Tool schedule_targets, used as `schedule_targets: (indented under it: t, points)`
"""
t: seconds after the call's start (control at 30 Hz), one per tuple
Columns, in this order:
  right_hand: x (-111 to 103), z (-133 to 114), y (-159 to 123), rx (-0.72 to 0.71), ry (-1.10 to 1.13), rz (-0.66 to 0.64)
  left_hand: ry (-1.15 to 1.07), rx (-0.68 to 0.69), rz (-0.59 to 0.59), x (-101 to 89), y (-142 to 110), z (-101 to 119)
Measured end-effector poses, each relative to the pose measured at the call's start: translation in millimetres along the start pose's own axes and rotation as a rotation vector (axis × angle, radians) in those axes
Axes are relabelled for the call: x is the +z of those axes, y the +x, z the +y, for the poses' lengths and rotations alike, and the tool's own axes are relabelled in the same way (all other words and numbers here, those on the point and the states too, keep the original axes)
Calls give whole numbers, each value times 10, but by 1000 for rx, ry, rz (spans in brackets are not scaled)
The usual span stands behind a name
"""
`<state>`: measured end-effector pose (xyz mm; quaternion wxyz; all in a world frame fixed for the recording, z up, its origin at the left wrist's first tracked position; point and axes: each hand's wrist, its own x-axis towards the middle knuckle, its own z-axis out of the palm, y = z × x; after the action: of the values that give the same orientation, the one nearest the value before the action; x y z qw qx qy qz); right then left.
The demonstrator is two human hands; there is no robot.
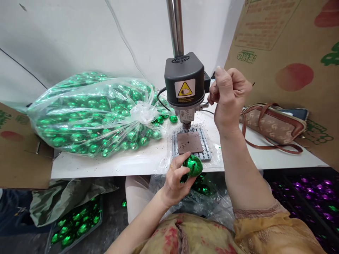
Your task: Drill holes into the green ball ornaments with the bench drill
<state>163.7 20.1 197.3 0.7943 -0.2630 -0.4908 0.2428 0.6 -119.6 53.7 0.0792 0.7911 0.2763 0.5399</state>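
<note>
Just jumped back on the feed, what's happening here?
A person's left hand holds a shiny green ball on the near side of the brown plate, not under the machine. The right hand is curled at the machine's side; what it grips there can't be made out. More green balls fill a clear, tied bag on the table.

Yellow triangular hand-warning sign [185, 89] on the black drill housing [184, 73], with illegible green print [247, 56] on a carton [265, 76].
</note>
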Motion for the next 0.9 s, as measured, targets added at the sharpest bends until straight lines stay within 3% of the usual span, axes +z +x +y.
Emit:
schedule_targets:
  t: [0.13, 0.5, 0.57, 0.7, 0.77, 0.83, 0.9]
  points:
    - [4, 3, -3, -8, 0, 6, 28, 50, 8, -10, 27, 6]
    - [-5, -34, -13, 28, -46, -13, 64, 22, 8, 0, -17, 1]
    - [-8, -32, -21, 37, -36, -9, 128, 3, -79, 54, -128, -20]
    - [-13, -39, -41, 48, -6, 1, 264, 45, -518, 293, -671, -162]
    - [-14, -49, -48, 43, 6, 1, 313, -32, -681, 421, -991, -269]
    - [-13, -56, -52, 62, 15, -2, 280, -78, -752, 483, -1202, -357]
    - [-13, -59, -54, 89, 21, -4, 183, -87, -741, 443, -1226, -400]
